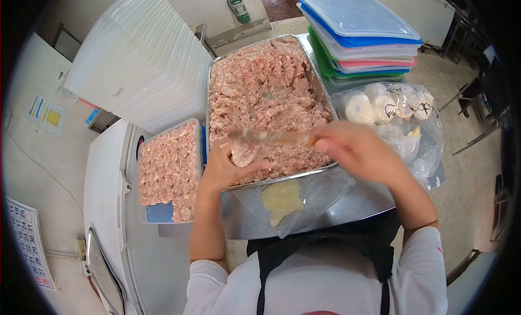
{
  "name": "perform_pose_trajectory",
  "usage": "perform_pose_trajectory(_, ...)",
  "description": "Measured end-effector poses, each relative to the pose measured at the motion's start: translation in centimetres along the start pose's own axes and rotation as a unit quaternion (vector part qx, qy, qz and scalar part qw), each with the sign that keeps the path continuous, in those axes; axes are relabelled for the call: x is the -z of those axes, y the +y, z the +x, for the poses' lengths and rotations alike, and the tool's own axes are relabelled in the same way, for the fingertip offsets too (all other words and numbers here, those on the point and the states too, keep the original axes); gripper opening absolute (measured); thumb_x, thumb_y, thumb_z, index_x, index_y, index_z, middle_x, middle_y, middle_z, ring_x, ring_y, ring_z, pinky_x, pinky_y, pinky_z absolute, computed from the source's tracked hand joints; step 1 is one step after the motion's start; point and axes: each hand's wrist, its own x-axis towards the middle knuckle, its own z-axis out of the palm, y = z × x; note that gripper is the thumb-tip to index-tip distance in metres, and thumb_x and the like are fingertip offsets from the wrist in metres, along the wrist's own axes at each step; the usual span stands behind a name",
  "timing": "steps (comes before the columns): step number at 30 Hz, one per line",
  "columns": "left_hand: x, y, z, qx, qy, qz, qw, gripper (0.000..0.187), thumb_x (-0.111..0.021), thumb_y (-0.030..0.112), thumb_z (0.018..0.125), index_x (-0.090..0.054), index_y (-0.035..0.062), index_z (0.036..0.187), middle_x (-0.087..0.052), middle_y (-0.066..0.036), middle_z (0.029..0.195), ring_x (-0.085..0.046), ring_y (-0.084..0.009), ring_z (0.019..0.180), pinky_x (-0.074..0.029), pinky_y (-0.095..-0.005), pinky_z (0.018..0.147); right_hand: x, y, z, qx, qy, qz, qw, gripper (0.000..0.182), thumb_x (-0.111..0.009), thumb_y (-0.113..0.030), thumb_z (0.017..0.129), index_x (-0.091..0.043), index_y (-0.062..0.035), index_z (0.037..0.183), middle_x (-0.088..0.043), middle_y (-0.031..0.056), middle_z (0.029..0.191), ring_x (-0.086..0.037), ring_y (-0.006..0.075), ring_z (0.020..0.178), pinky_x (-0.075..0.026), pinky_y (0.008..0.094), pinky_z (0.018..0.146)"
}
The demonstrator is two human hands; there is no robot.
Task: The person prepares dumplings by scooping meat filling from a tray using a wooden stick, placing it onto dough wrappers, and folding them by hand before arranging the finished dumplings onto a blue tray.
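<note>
My left hand [218, 168] is curled around a pale dumpling wrapper with meat filling [243, 154], over the near left corner of a metal tray [330, 95]. Ground meat [260, 81] fills much of that tray, heaped toward the far and left sides. In my right hand [353, 149] is a flat spatula [277, 137], blurred by motion, its meat-smeared end just above the wrapper. A yellowish stack of wrappers [283, 200] lies on clear plastic in front of the tray. Rows of filled dumplings [168, 168] sit in a shallow container at the left, its blue bottom showing at the near left corner.
Nested clear plastic containers [141, 60] rise at the back left. Stacked containers with coloured lids [361, 22] stand at the back right. A plastic bag of white round packs [388, 111] lies right of the tray. A white freezer [108, 206] stands at the left.
</note>
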Motion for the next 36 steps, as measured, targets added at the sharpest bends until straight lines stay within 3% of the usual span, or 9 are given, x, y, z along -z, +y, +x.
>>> perform_pose_trajectory(2, 0.0, -0.1, 0.3, -0.014, -0.033, -0.037, 0.999, 0.039, -0.087, 0.019, 0.069, -0.066, 0.0064, 0.098, -0.069, -0.006, 0.095, -0.065, -0.0193, 0.085, -0.051, -0.0335, 0.08, -2.2, 1.5, -0.2, 0.001, -0.053, -0.095, 0.994, 0.028, -0.058, -0.025, 0.097, -0.066, -0.0014, 0.109, -0.067, 0.0161, 0.09, -0.065, 0.0284, 0.082, -0.05, 0.0347, 0.073)
perform_pose_trajectory(7, 1.1, -1.5, -0.5, 0.118, -0.01, -0.155, 0.981, 0.029, -0.083, 0.018, 0.073, -0.063, 0.0034, 0.088, -0.063, -0.005, 0.08, -0.061, -0.0165, 0.073, -0.05, -0.0317, 0.068, -1.9, 4.6, 0.8, -0.039, -0.031, 0.081, 0.995, 0.027, -0.057, -0.026, 0.097, -0.066, -0.0013, 0.103, -0.065, 0.0159, 0.082, -0.061, 0.0297, 0.074, -0.048, 0.0374, 0.069)
perform_pose_trajectory(9, 2.7, -4.6, -1.6, 0.17, -0.031, -0.477, 0.862, 0.026, -0.076, 0.019, 0.082, -0.061, 0.0021, 0.095, -0.063, -0.007, 0.085, -0.058, -0.0149, 0.071, -0.046, -0.0289, 0.062, -2.8, 5.3, 1.2, -0.076, -0.04, 0.14, 0.986, 0.028, -0.057, -0.027, 0.097, -0.066, -0.0009, 0.104, -0.063, 0.0135, 0.078, -0.059, 0.025, 0.072, -0.047, 0.0358, 0.067)
perform_pose_trajectory(12, 3.8, -3.3, -2.4, 0.161, 0.037, -0.655, 0.737, 0.036, -0.072, 0.019, 0.084, -0.058, 0.0004, 0.112, -0.063, -0.009, 0.095, -0.059, -0.015, 0.079, -0.047, -0.0268, 0.066, -4.0, 6.0, 1.4, -0.134, -0.051, 0.206, 0.968, 0.03, -0.057, -0.028, 0.098, -0.065, 0.0002, 0.105, -0.059, 0.0076, 0.073, -0.054, 0.0161, 0.068, -0.044, 0.032, 0.064)
perform_pose_trajectory(14, 5.6, -3.9, -3.9, 0.183, 0.059, -0.644, 0.74, 0.049, -0.07, 0.014, 0.083, -0.052, -0.0009, 0.126, -0.063, -0.008, 0.106, -0.06, -0.0143, 0.085, -0.048, -0.0264, 0.069, -4.5, 6.5, 0.9, -0.15, -0.059, 0.219, 0.962, 0.031, -0.057, -0.028, 0.099, -0.065, 0.0009, 0.105, -0.056, 0.0041, 0.071, -0.05, 0.012, 0.068, -0.043, 0.0298, 0.063)
perform_pose_trajectory(16, 7.5, -3.3, -5.9, 0.238, 0.105, -0.423, 0.868, 0.05, -0.068, 0.011, 0.082, -0.054, -0.0011, 0.128, -0.063, -0.007, 0.109, -0.061, -0.0141, 0.089, -0.049, -0.0272, 0.074, -4.4, 7.0, 0.3, -0.171, -0.052, 0.244, 0.953, 0.032, -0.056, -0.028, 0.099, -0.065, 0.002, 0.103, -0.053, 0.0002, 0.071, -0.048, 0.009, 0.067, -0.041, 0.0269, 0.061)
perform_pose_trajectory(20, 11.7, -4.6, -11.1, 0.303, 0.197, -0.179, 0.915, 0.046, -0.067, 0.003, 0.079, -0.059, 0.0053, 0.125, -0.064, -0.003, 0.109, -0.061, -0.0123, 0.093, -0.049, -0.0266, 0.08, -4.7, 6.7, -0.2, -0.184, -0.038, 0.269, 0.945, 0.029, -0.057, -0.026, 0.099, -0.065, 0.0022, 0.103, -0.051, -0.0005, 0.072, -0.047, 0.0078, 0.067, -0.04, 0.0257, 0.06)
perform_pose_trajectory(24, 15.4, -3.9, -14.9, 0.438, 0.186, 0.164, 0.864, 0.046, -0.072, 0.007, 0.076, -0.06, 0.0057, 0.121, -0.065, -0.007, 0.106, -0.061, -0.0142, 0.089, -0.048, -0.0277, 0.077, -4.8, 6.7, -0.2, -0.147, -0.034, 0.223, 0.963, 0.03, -0.057, -0.025, 0.099, -0.064, 0.0036, 0.104, -0.055, 0.0048, 0.073, -0.049, 0.0119, 0.07, -0.043, 0.0276, 0.065)
perform_pose_trajectory(36, 13.1, -7.2, -17.6, 0.453, 0.059, 0.305, 0.836, 0.072, -0.074, 0.016, 0.076, -0.045, 0.0077, 0.141, -0.067, -0.022, 0.105, -0.066, -0.0262, 0.096, -0.05, -0.0358, 0.085, -4.8, 6.5, -0.2, -0.135, -0.031, 0.192, 0.971, 0.03, -0.057, -0.025, 0.098, -0.063, 0.0042, 0.101, -0.056, 0.0112, 0.073, -0.053, 0.0171, 0.07, -0.044, 0.0305, 0.067)
